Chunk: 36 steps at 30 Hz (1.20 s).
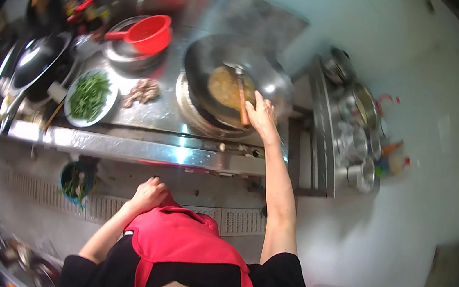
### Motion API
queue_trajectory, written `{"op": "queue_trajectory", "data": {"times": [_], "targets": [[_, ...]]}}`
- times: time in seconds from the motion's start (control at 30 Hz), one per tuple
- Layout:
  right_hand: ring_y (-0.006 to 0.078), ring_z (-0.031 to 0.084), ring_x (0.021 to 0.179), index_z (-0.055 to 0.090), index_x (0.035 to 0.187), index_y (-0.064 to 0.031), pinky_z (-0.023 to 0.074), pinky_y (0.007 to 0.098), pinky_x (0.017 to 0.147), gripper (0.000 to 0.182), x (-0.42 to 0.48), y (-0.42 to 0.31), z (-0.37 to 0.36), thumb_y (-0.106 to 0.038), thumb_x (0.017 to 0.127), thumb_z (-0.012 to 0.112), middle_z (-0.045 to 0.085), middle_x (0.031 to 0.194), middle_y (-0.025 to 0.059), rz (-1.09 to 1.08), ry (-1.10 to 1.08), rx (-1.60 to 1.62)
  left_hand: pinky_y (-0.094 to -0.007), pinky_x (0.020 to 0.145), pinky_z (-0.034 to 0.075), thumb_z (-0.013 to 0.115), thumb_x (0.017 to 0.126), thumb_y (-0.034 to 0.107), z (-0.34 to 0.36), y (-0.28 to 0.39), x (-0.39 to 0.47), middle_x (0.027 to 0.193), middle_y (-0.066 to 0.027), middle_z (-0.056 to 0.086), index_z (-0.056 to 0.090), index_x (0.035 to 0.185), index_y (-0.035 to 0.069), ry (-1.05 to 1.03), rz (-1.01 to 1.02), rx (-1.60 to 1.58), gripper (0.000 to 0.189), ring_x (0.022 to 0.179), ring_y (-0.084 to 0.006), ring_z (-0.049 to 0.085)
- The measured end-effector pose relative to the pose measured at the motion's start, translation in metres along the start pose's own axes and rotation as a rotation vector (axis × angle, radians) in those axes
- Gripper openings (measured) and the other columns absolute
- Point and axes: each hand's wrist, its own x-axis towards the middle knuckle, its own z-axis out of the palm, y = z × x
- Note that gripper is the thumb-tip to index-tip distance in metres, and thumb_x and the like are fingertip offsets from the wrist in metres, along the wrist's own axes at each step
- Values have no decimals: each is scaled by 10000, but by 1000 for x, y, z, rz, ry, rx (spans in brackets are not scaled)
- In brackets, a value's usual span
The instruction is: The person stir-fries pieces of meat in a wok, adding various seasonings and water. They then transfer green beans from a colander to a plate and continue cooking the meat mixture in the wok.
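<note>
A dark wok [203, 65] stands tilted on the round metal burner ring [181, 92], with brownish bubbling liquid [224, 85] in its bottom. Across it rests a metal wok spatula with a wooden handle [241, 94]. My right hand [264, 115] is just right of this handle, thumb at its side and index finger stretched out. The whole handle shows, and no finger wraps around it. Down by the front of my body, my left hand [151, 195] has its fingers curled on a bunched edge of my red apron [185, 236].
Left of the wok lie pale meat pieces [142, 92], a white plate of chopped greens [88, 98], and a red ladle [150, 34] over a metal basin [129, 59]. A lidded pan [41, 59] stands further left. Metal pots [360, 104] line the right-hand stand. Steam rises behind the wok.
</note>
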Motion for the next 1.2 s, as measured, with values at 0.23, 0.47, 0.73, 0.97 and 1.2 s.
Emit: {"op": "queue_trajectory", "data": {"times": [0.23, 0.47, 0.73, 0.97, 1.2], "targets": [[299, 664, 855, 616, 1170, -31, 522, 381, 765, 415, -105, 136, -80, -293, 852, 670, 666, 951, 198, 192, 272, 319, -412, 787, 526, 636, 792, 332, 67, -110, -70, 925, -173, 696, 725, 945, 83, -270, -645, -232, 305, 901, -341, 671], [91, 586, 516, 625, 854, -42, 475, 240, 412, 85, -235, 341, -177, -120, 878, 601, 613, 659, 29, 784, 453, 372, -326, 466, 496, 630, 828, 215, 72, -162, -110, 671, -84, 652, 656, 903, 13, -250, -1041, -533, 217, 546, -150, 627], [282, 659, 630, 689, 827, -60, 510, 384, 617, 140, -203, 451, -262, -182, 806, 625, 674, 700, 120, 464, 605, -209, -317, 452, 481, 622, 846, 198, 97, -92, -104, 684, -76, 648, 645, 933, 9, -122, -1157, -506, 209, 521, -155, 596], [356, 657, 730, 699, 818, -18, 497, 416, 659, 203, -147, 526, -254, -193, 790, 599, 653, 764, 204, 316, 308, -230, -306, 568, 515, 642, 813, 238, 126, -8, -93, 707, -100, 675, 692, 887, 13, -69, -965, -506, 241, 609, -167, 642], [181, 579, 560, 696, 714, -16, 457, 339, 562, 95, -116, 625, -220, -25, 687, 605, 599, 575, 25, 422, 149, -49, -349, 745, 549, 651, 794, 279, 165, 10, -184, 782, -129, 712, 717, 931, 41, -49, -1156, -370, 282, 764, -231, 702]]}}
